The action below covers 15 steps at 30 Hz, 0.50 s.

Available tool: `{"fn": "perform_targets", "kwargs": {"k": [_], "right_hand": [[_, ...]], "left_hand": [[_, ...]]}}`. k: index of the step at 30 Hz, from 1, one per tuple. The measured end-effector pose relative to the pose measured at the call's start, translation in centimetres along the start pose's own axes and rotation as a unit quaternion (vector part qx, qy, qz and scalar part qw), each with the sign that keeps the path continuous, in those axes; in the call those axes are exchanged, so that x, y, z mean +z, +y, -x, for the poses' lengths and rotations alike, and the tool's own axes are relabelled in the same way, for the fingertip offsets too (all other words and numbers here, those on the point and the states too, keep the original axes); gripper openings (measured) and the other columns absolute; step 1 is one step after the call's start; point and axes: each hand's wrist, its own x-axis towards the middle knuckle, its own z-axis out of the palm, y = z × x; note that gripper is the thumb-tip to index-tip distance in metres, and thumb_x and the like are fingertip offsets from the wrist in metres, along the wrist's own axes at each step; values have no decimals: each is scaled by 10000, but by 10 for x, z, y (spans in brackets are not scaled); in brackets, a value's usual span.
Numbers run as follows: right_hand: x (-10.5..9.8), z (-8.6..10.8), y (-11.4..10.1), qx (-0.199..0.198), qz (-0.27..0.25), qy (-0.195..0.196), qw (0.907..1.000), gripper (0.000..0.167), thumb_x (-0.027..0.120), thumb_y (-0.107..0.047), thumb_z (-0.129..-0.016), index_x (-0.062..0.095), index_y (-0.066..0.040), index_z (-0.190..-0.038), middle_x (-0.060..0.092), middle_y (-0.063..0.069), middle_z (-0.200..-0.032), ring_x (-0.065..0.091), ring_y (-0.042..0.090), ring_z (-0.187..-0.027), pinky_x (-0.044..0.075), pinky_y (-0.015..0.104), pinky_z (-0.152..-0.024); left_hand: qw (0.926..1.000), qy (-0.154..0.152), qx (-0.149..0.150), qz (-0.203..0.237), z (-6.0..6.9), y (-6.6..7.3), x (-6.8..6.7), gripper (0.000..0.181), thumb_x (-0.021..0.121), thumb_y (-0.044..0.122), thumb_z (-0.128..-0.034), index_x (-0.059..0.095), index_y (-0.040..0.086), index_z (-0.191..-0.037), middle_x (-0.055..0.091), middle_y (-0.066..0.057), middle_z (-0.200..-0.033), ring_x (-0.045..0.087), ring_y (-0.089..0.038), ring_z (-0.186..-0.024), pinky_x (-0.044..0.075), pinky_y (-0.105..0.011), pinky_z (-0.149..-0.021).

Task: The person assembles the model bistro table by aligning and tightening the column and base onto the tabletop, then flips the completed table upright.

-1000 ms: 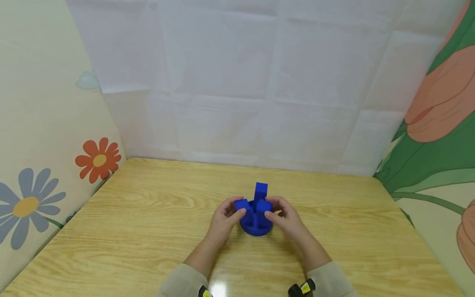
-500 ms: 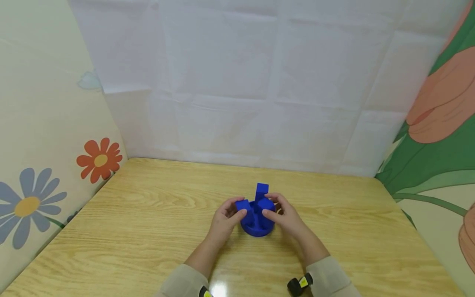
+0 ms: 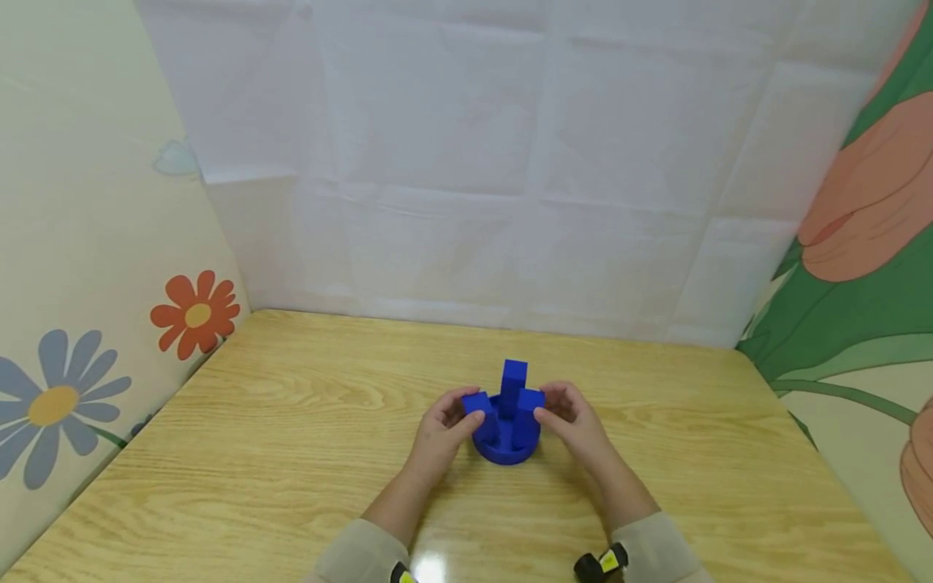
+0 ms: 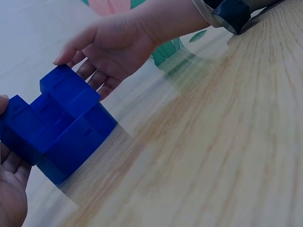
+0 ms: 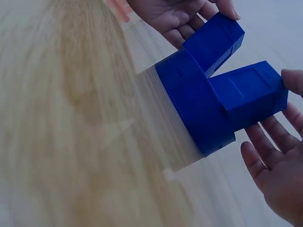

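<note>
A round blue base (image 3: 506, 457) with a low rim stands on the table, and three blue upright blocks rise from it. My left hand (image 3: 436, 436) holds the left block (image 3: 478, 403) between thumb and fingers. The right block (image 3: 530, 400) is pinched near its top by my right hand (image 3: 581, 427). Neither hand touches the back block (image 3: 514, 372), the farthest one. In the right wrist view the right block (image 5: 251, 87) shows a recessed panel with a small mark. Small raised marks also show on the base wall (image 4: 87, 135) in the left wrist view.
The wood-grain table (image 3: 328, 389) reaches back to a white cloth (image 3: 452, 162). Flower-printed panels stand at the left (image 3: 95, 202) and right (image 3: 860, 324). Black devices with yellow labels sit at both wrists, the right device (image 3: 599, 563) near the table's front.
The right block has turned about its upright axis and now sits slightly farther right. My right hand moved a little right with it. The left hand stays about where it was.
</note>
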Motion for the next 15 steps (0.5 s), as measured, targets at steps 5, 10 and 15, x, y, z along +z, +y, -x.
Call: {"fn": "perform_targets", "kwargs": {"k": [5,10,15], "right_hand": [[-4,4,0,-72,106,-69,9999,342,651,-45,-911,538,18,-1227,616,120,-1087,551,90,-952,474,190,-850],[-8,6,0,-87,346,-319,9989,420,656,-80,-916,529,-17,-1311,578,160,-1158,519,125,-917,463,209,-784],[-9,6,0,-73,376,-468,9982,476,643,-83,-926,498,-8,-1374,547,190,-1217,497,134,-893,449,200,-737]], "left_hand": [[10000,0,49,10,0,1,0,380,644,-4,-895,579,-38,-1268,592,-243,-1310,597,-53,-1074,500,-164,-884],[9999,-5,138,-4,0,0,1,380,643,-10,-892,573,-61,-1262,601,-253,-1286,606,-21,-1041,503,-163,-876],[9999,-5,123,-4,0,0,1,382,640,-15,-893,568,-70,-1263,596,-256,-1291,603,-3,-1038,502,-162,-880]]}}
